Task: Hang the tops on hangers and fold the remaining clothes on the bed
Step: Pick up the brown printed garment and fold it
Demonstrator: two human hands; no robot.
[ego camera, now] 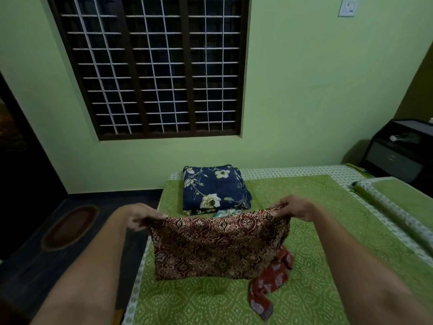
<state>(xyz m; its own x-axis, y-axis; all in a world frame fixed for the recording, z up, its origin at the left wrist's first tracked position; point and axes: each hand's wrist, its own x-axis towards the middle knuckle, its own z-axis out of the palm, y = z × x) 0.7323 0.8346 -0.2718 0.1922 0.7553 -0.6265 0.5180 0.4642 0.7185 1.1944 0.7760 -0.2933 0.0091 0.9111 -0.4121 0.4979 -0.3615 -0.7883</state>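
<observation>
**Maroon printed cloth held by two corners above the bed**

Fabric is stretched between both hands: the left hand (138, 219) pinches the upper left corner of the maroon printed garment (218, 247), and the right hand (293, 209) pinches the upper right corner, fingers curled over the edge on each side. The cloth hangs down from the hands, its lower edge resting on the green bedspread (316, 289) below them.

It looks thin, light and limp, sagging a little between the two grips, so it should fold easily but will not keep a crease unless smoothed flat. Corners and the top hem are the sensible places to hold; a grip in the middle would let it bunch.

Just below the right hand, partly under the maroon piece, lies a crumpled red floral cloth (269, 287), equally soft and still unfolded. Beyond the hands sits a folded navy floral stack (213, 188), with a scrap of pale teal fabric (226, 212) showing between it and the held garment.
</observation>
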